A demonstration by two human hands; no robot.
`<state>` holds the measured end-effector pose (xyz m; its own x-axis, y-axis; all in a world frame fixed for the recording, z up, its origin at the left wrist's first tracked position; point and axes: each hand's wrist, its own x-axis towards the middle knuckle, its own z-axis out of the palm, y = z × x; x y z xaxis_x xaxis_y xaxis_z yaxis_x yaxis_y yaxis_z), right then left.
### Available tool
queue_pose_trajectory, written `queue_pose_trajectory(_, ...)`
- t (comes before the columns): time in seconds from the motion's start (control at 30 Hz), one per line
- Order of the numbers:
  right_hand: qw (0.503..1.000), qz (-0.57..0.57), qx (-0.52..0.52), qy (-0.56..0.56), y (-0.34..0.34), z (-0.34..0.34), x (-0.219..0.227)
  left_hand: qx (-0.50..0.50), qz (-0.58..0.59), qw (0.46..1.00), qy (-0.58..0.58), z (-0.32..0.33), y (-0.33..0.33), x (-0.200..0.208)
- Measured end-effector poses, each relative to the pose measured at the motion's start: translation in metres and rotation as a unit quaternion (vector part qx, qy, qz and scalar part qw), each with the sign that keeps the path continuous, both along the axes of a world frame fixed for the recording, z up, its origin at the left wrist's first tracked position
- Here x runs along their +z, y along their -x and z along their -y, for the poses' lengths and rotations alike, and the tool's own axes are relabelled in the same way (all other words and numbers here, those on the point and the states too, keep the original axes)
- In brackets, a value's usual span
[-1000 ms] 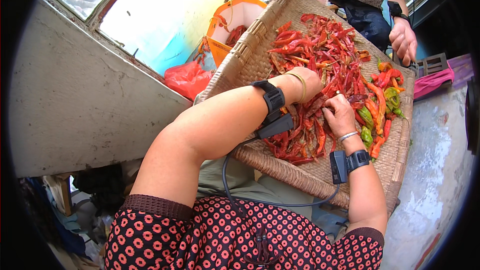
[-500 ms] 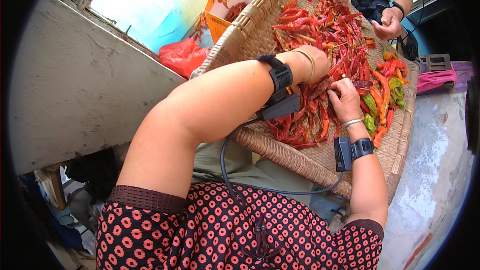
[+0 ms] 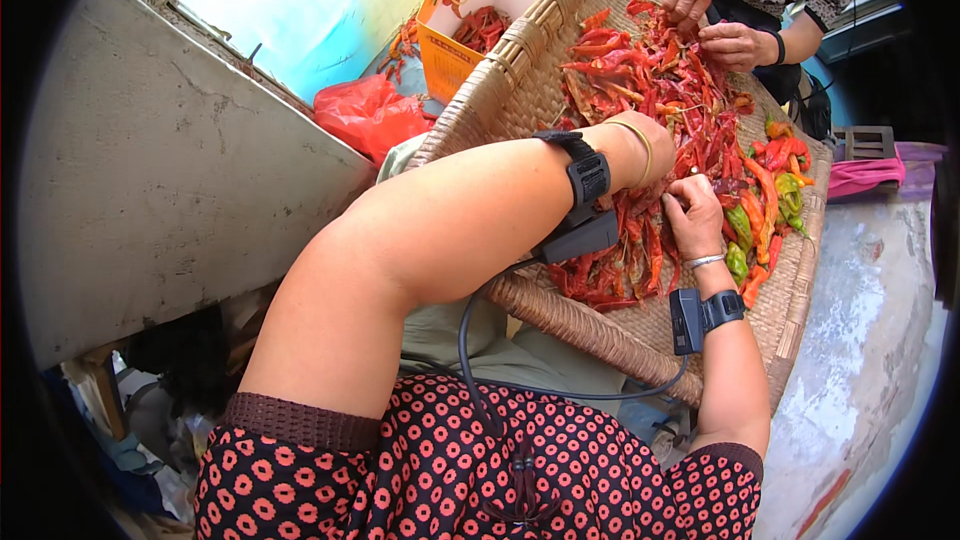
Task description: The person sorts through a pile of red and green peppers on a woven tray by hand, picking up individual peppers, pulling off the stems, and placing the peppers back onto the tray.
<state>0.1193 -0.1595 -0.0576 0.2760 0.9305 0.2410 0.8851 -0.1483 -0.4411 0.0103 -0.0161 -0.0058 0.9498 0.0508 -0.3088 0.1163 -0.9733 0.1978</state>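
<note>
Wrinkled dried red chilies (image 3: pixel 625 240) lie heaped across a woven bamboo tray (image 3: pixel 560 315). My left hand (image 3: pixel 655 148) bends down over the middle of the heap, its fingers hidden behind its back and wrist. Just to the right, my right hand (image 3: pixel 692 220) rests low at the heap, thumb and fingers curled together in a pinch; whatever is between them is hidden. Along the tray's right side lie fresher orange-red peppers (image 3: pixel 770 190) and several green peppers (image 3: pixel 738 260). Across the tray, a co-worker's hands (image 3: pixel 735 45) touch the far end of the heap.
Beyond the tray's left rim stands an orange-and-white bucket (image 3: pixel 450 55) with red chilies inside. A red plastic bag (image 3: pixel 365 115) lies near it by the wall (image 3: pixel 180 170). Pink cloth (image 3: pixel 865 176) hangs at the right. A cable (image 3: pixel 570 396) runs between my forearms.
My hands stay close together at the heap, the right lower in the picture. The co-worker's hand that was held apart at the right has come in to the chilies. The view has shifted slightly.
</note>
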Motion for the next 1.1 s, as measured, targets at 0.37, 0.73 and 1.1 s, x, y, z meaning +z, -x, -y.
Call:
queue_pose_trajectory(0.37,0.997,-0.068,0.021,-0.012,-0.013,-0.001,0.020,0.035,0.129,0.989,0.065,-0.019,-0.007,-0.003)
queue_pose_trajectory(0.73,0.977,-0.200,-0.058,-0.046,-0.011,-0.002,0.037,0.096,0.084,0.934,0.334,-0.014,-0.006,-0.004)
queue_pose_trajectory(1.1,0.945,-0.311,-0.081,-0.068,-0.007,0.002,0.043,0.058,0.214,0.951,0.217,-0.012,-0.001,-0.009)
